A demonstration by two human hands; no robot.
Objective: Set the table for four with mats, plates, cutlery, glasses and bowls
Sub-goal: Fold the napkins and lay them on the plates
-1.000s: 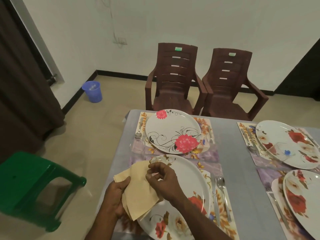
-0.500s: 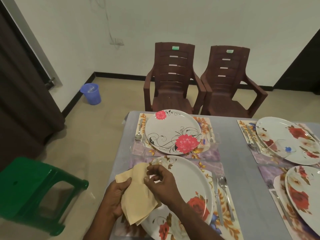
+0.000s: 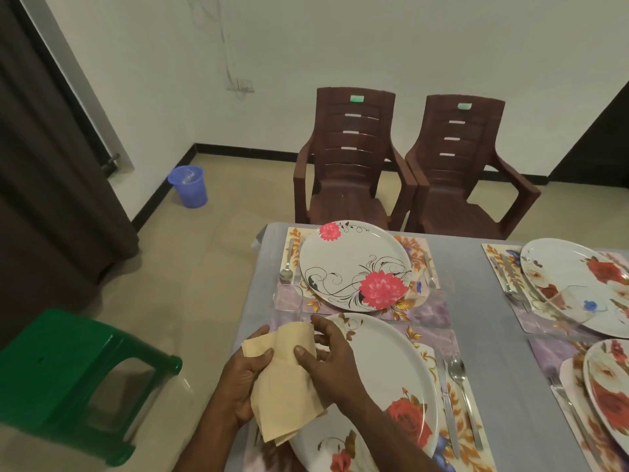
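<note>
A folded beige napkin (image 3: 284,393) hangs above the near left plate (image 3: 384,376). My left hand (image 3: 243,379) grips its left side with thumb on top. My right hand (image 3: 332,361) pinches its upper right part between thumb and fingers. A knife (image 3: 446,400) and spoon (image 3: 463,390) lie right of that plate on a floral mat. Beyond it, a plate with pink flowers (image 3: 354,265) sits on its own mat, with a spoon (image 3: 287,264) and a clear glass (image 3: 287,298) at its left. Two more floral plates (image 3: 575,284) are at the right.
The grey table (image 3: 493,335) fills the lower right. Two brown plastic chairs (image 3: 350,165) stand at its far side. A green plastic stool (image 3: 71,376) is at my left on the floor. A blue bucket (image 3: 189,185) sits by the wall.
My right hand has shifted its hold on the napkin, thumb now pressing its front. My left thumb has come onto the napkin's left side. The napkin stays over the near plate.
</note>
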